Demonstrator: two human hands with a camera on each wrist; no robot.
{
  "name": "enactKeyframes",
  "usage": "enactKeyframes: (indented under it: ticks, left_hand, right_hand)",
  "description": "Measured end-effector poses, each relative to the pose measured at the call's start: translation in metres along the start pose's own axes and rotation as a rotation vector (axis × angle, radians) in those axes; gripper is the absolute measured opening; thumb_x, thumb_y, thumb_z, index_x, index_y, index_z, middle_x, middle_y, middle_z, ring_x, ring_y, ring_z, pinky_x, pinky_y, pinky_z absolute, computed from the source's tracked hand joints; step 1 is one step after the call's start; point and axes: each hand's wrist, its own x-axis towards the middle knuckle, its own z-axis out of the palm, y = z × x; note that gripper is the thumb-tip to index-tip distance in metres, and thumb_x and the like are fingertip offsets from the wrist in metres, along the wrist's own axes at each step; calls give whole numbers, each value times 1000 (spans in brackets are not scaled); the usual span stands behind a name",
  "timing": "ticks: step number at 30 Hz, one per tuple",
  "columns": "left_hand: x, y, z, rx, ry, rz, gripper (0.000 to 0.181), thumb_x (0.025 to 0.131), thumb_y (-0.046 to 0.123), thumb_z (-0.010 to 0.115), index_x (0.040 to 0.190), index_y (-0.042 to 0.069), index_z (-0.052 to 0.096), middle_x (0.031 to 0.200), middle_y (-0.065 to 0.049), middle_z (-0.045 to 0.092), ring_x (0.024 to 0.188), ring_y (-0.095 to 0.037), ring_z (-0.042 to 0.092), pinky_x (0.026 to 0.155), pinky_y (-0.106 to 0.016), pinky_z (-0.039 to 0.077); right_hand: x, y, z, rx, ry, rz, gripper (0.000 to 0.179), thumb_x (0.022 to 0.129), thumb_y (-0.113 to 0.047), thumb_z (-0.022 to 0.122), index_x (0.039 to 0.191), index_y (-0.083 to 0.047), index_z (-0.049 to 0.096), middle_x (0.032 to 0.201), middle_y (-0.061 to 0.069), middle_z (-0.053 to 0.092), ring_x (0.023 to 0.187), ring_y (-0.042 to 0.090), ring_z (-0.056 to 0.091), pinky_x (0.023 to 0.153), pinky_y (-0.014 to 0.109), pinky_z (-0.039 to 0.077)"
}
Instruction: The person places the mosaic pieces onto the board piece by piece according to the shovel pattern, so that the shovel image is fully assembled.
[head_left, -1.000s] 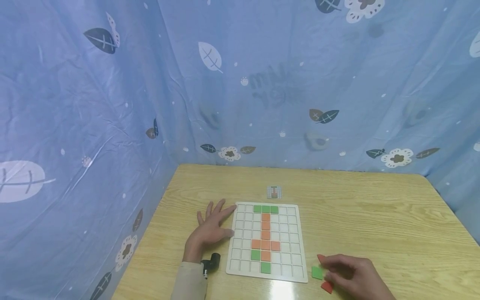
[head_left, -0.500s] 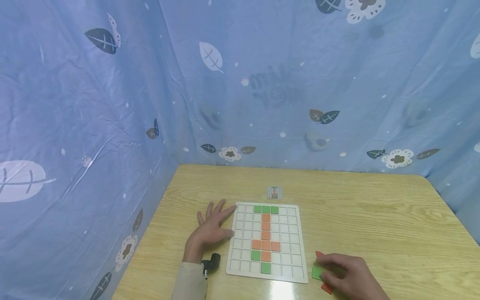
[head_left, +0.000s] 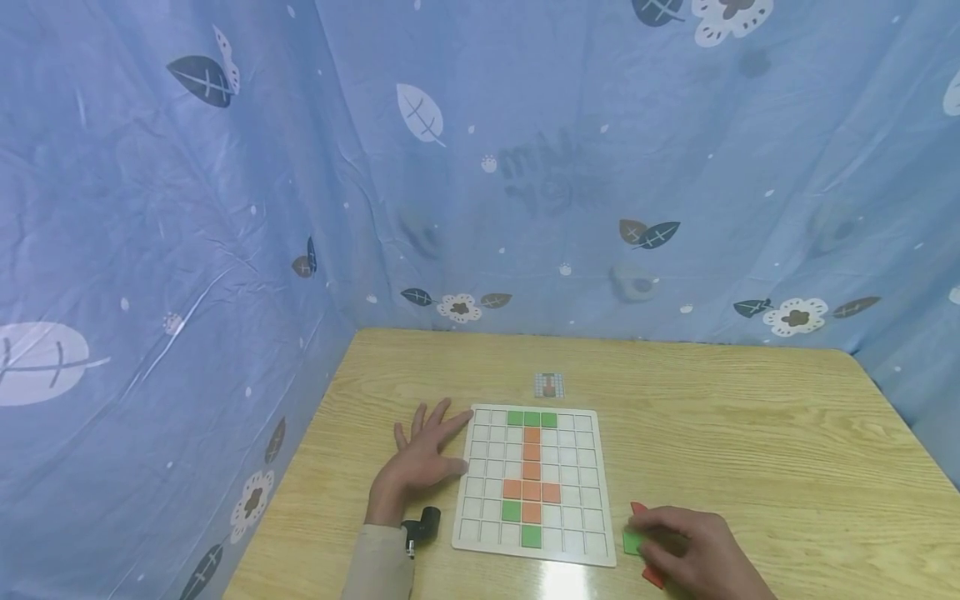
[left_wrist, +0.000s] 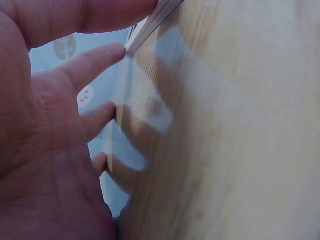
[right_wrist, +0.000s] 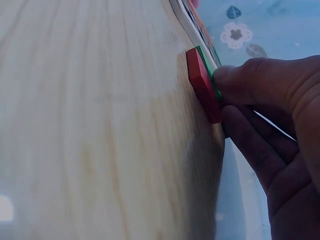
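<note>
My left hand (head_left: pixel 422 457) lies with spread fingers beside the white gridded board (head_left: pixel 480 482), thumb and index fingertip at its left edge; the left wrist view shows the thumb against that edge. On the board, orange square tiles (head_left: pixel 532 471) form a column with a short crossbar. Green tiles (head_left: pixel 532 419) line the top, with two more low down. Right of the board, my right hand (head_left: pixel 701 546) pinches a loose green tile (head_left: pixel 632 542) between thumb and fingers. Red tiles (head_left: pixel 654 577) poke out around it, partly hidden by the hand; one red tile (right_wrist: pixel 202 90) shows close in the right wrist view.
A small printed card (head_left: pixel 549 385) with a grid pattern lies behind the board. A black device (head_left: pixel 423 527) sits by the left wrist. The wooden table (head_left: pixel 750 417) meets a blue patterned curtain (head_left: pixel 480 208) at its back and left.
My right hand has shifted slightly left, and its thumb and fingers have come onto the loose green tile. My left hand and the board stay where they were.
</note>
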Motion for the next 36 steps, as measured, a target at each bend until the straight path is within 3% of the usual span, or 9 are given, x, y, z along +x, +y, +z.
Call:
enactKeyframes:
  ticks: [5,12,26,31,36]
  left_hand:
    - [0,0,0,0,1,1,91,78,19,75,166,29,51,184,-14,19,170,-50,-8,122,-83,-20]
    - [0,0,0,5,1,3,91,78,19,76,166,28,51,184,-14,19,169,-51,-7,122,-83,-20]
    - [1,-2,0,8,-3,4,92,78,20,75,166,28,51,184,-15,19,169,-51,-7,122,-83,-20]
    - [1,-2,1,9,1,6,92,77,19,75,165,28,51,184,-15,19,169,-51,-7,122,-83,-20]
    - [1,-1,0,15,-2,4,91,78,20,75,166,29,51,184,-15,19,169,-51,-7,121,-84,-20]
  right_hand:
    - [0,-2,0,-27,-10,11,28,85,-16,94,106,-32,83,105,-17,81,95,-6,69,84,6,51]
    - [1,3,-1,-14,-27,-116,32,83,-13,94,109,-28,83,106,-15,82,94,-4,69,87,1,47]
    - [0,5,4,-38,34,-218,41,79,-2,94,109,-27,81,101,-18,78,85,-4,65,88,-1,46]
    - [2,1,0,-37,-12,-110,33,84,-11,93,110,-28,83,107,-12,83,96,-7,69,88,2,49]
    - [6,-7,-3,-15,-17,-35,31,86,-15,92,114,-25,84,111,-3,85,93,-6,68,87,5,51]
